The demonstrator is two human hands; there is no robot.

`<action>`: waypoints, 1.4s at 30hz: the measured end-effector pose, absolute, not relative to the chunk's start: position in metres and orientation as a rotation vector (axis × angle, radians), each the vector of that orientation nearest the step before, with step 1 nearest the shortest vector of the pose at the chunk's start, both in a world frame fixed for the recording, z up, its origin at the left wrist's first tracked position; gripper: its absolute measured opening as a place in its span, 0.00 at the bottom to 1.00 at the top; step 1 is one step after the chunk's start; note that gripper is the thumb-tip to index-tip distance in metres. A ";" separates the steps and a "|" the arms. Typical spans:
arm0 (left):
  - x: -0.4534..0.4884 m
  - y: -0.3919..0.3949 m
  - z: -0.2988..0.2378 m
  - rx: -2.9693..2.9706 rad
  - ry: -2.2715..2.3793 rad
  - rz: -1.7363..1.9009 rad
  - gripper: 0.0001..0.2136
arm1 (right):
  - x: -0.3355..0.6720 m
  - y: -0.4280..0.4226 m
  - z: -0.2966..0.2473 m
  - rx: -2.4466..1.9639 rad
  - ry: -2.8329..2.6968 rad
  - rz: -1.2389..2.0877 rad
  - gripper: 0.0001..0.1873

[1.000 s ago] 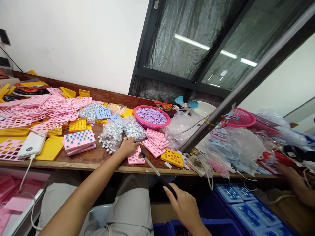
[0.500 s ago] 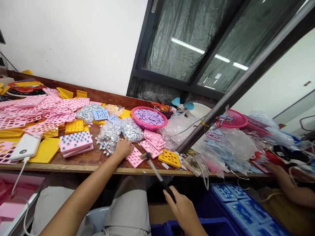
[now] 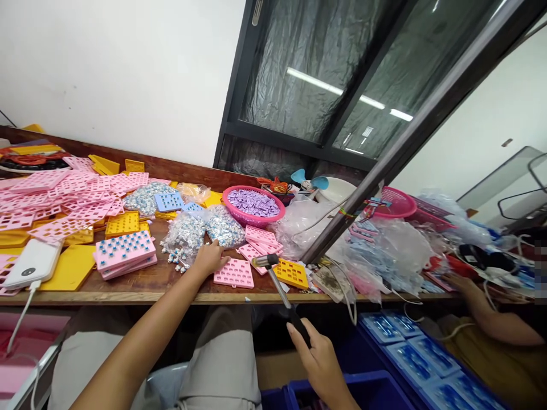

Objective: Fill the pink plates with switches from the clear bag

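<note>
My right hand (image 3: 318,356) grips a hammer (image 3: 281,293) by its black handle. The hammer's head is raised over the right side of a pink plate with square holes (image 3: 234,274), which lies flat near the table's front edge. At the plate's upper left corner is my left hand (image 3: 208,259), fingers curled, thumb touching the plate's edge; whatever may be in the fingertips is hidden. Just behind that hand sit clear bags of small white-and-blue parts (image 3: 225,226), with several loose ones (image 3: 179,261) spilled to its left. More pink plates (image 3: 260,239) are piled behind.
A stack of pink plates with blue pieces (image 3: 125,250) and a white power bank (image 3: 34,263) stand at left. Behind is a pink basket of purple pieces (image 3: 253,206). A yellow plate (image 3: 292,274) lies by a slanting metal post (image 3: 363,199). Another person's arm (image 3: 482,304) reaches in at right.
The pink plate by my left hand has turned to lie squarer to the table edge. The hammer head has risen slightly and shifted right against the plate. The view has swung slightly right.
</note>
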State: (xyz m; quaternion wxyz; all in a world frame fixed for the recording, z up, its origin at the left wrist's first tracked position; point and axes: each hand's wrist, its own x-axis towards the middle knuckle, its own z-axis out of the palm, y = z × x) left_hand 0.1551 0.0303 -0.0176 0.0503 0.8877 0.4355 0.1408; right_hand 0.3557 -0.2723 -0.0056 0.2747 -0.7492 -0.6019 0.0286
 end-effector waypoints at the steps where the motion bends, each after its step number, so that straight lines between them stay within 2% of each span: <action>1: 0.155 0.030 -0.017 2.710 1.315 0.428 0.23 | 0.354 -0.270 -0.007 -2.029 -1.638 0.064 0.23; 6: 0.158 0.026 -0.017 2.751 1.264 0.415 0.22 | 0.356 -0.261 -0.018 -2.263 -1.748 -0.035 0.22; 13: 0.157 0.025 -0.013 2.778 1.241 0.407 0.21 | 0.365 -0.265 -0.016 -2.332 -1.790 -0.071 0.22; 17: 0.155 0.020 -0.004 2.832 1.152 0.433 0.22 | 0.375 -0.272 -0.004 -2.257 -1.634 -0.028 0.26; 19: 0.155 0.015 0.001 2.880 1.014 0.422 0.26 | 0.382 -0.276 0.001 -2.235 -1.537 -0.003 0.27; 23: 0.152 0.003 0.003 2.933 0.798 0.367 0.46 | 0.399 -0.281 0.001 -2.254 -1.428 0.006 0.27; 25: 0.146 -0.001 0.005 2.931 0.824 0.375 0.49 | 0.407 -0.281 -0.005 -2.259 -1.405 -0.050 0.26; 27: 0.136 -0.004 0.010 2.916 0.895 0.399 0.48 | 0.412 -0.278 -0.013 -2.244 -1.432 -0.162 0.24; 32: 0.098 -0.023 0.029 2.790 1.037 0.510 0.37 | 0.407 -0.248 -0.022 -2.141 -1.717 -0.322 0.18; 36: 0.079 -0.048 0.033 2.568 1.175 0.630 0.37 | 0.374 -0.215 -0.010 -1.980 -1.740 -0.335 0.18; 39: 0.081 -0.064 0.026 2.392 1.263 0.733 0.34 | 0.330 -0.200 -0.004 -1.810 -1.675 -0.155 0.18; 41: 0.089 -0.072 0.016 2.285 1.251 0.814 0.34 | 0.296 -0.196 -0.006 -1.647 -1.724 0.234 0.20; 42: 0.094 -0.075 0.010 2.225 1.237 0.849 0.36 | 0.281 -0.195 -0.007 -1.551 -1.759 0.422 0.25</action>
